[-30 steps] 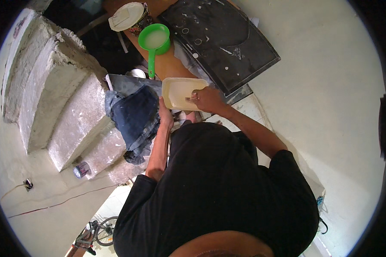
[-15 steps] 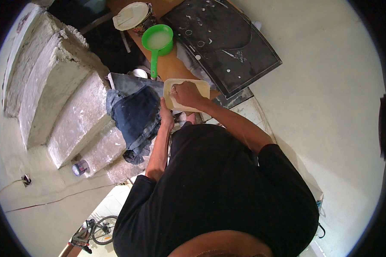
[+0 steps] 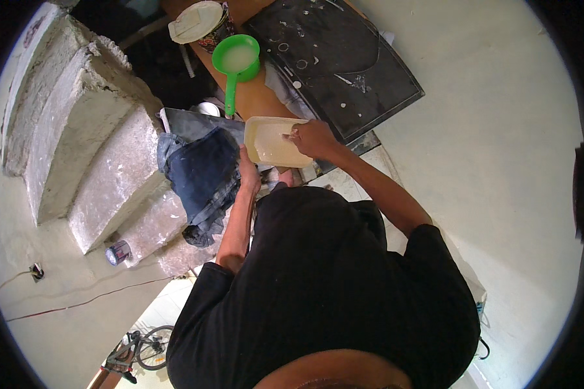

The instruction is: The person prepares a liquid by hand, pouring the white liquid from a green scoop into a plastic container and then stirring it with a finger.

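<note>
A cream rectangular tray (image 3: 261,144) with a pale wet-looking coating inside is held in front of me. My left hand (image 3: 248,172) grips its left end, thumb up along the rim. Over the tray's right end, my right hand (image 3: 314,139) is closed with the fingers drawn together and pointing left into it. Whitish stuff shows at those fingertips; whether a small tool is in them is hidden. Just beyond the tray, a green dipper (image 3: 231,84) with cloudy whitish liquid stands on an orange-brown board (image 3: 270,91).
A lidded tub (image 3: 198,23) stands behind the dipper. To its right lies a black panel (image 3: 344,65) spotted with white. Dark blue cloth (image 3: 204,165) hangs left of the tray, beside rough plastered steps (image 3: 113,168). A small can (image 3: 118,252) sits lower left, above a bicycle (image 3: 146,350).
My right hand has moved from the tray's left and middle part to its right end, uncovering the coated inside. My left hand keeps its grip on the tray.
</note>
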The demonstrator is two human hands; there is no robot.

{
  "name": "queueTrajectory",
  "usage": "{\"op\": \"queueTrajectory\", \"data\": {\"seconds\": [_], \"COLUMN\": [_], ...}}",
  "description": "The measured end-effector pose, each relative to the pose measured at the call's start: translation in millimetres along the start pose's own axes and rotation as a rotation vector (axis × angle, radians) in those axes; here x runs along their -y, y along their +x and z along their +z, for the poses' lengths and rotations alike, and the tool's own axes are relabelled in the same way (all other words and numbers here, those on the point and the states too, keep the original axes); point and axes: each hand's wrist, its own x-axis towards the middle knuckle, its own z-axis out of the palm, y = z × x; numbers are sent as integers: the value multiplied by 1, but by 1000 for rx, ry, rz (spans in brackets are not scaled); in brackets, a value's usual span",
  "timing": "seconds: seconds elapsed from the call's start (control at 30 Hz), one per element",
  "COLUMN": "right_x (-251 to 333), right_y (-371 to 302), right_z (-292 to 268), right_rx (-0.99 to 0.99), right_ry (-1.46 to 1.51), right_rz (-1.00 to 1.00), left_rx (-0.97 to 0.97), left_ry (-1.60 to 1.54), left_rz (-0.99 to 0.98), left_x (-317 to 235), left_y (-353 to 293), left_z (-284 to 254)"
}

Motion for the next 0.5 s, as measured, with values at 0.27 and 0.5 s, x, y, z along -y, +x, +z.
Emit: {"op": "queueTrajectory", "data": {"seconds": [0.27,0.5], "right_x": [8,26], "right_y": [-37,-16], "right_z": [12,37], "right_rx": [-153,-156], "right_ry": [139,276], "right_rz": [37,-18], "left_rx": [-23,-70], "left_ry": [-26,31], "left_rz": [5,32], "left_x": [13,12], "left_y": [12,11], "left_z": [-10,-7]}}
